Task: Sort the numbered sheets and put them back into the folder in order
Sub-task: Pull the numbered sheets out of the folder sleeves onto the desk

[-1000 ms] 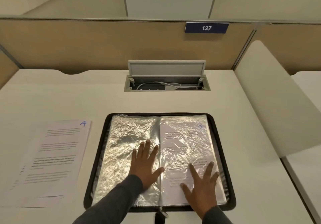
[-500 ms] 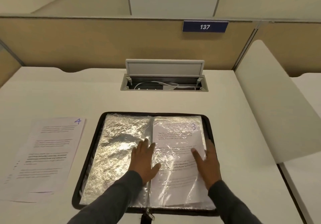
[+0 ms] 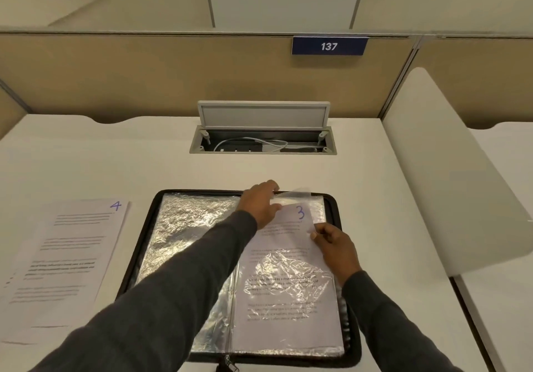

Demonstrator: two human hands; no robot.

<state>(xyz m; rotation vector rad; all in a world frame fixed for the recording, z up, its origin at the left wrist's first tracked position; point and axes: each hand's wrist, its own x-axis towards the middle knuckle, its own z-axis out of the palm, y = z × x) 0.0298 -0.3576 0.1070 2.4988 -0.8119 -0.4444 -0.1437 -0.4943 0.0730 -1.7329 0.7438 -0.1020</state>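
Item: zip folder [image 3: 352, 342], open flat on desk [image 3: 115, 163], near edge, centre.
- Sheet 3 [image 3: 285, 256]: on the folder's right page. Its lower part lies under crinkled clear plastic; the top corner appears free of it, though glare blurs the edge.
- Left hand [image 3: 259, 202]: reaches across to the folder's far edge, fingers pinching the lifted sleeve lip [image 3: 294, 194], just above sheet 3.
- Right hand [image 3: 334, 244]: pinches the right edge of sheet 3.
- Sheet 4 [image 3: 72, 256]: flat on the desk left of the folder, apart from both hands.
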